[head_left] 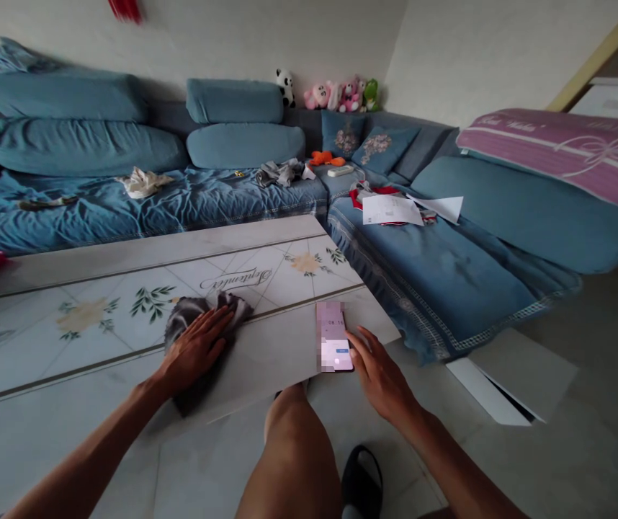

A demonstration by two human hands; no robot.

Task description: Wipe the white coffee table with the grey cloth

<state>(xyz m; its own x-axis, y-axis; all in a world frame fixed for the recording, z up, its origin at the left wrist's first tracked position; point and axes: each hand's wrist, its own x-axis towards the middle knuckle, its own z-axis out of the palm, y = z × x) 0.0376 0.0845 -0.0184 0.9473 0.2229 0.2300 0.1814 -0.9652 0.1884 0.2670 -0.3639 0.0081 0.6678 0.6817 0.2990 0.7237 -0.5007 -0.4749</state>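
My left hand (199, 347) lies flat, fingers stretched out, on a crumpled dark grey cloth (182, 311) on the low table (281, 349). Part of the cloth shows beyond the fingertips and hangs at the table's near edge. A phone (334, 339) with a lit screen rests face up near the right end of the table. My right hand (377, 371) is at the phone's right edge, fingers apart, with the fingertips at or touching its side. Whether they grip the phone I cannot make out; it appears to lie on the table.
A blue sofa (141, 205) wraps behind and to the right, bearing clothes, papers (392, 210) and an orange toy (326, 158). Soft toys (341, 96) sit along its back. A white folded board (514, 382) lies on the floor at right. My knee (292, 447) is below the table edge.
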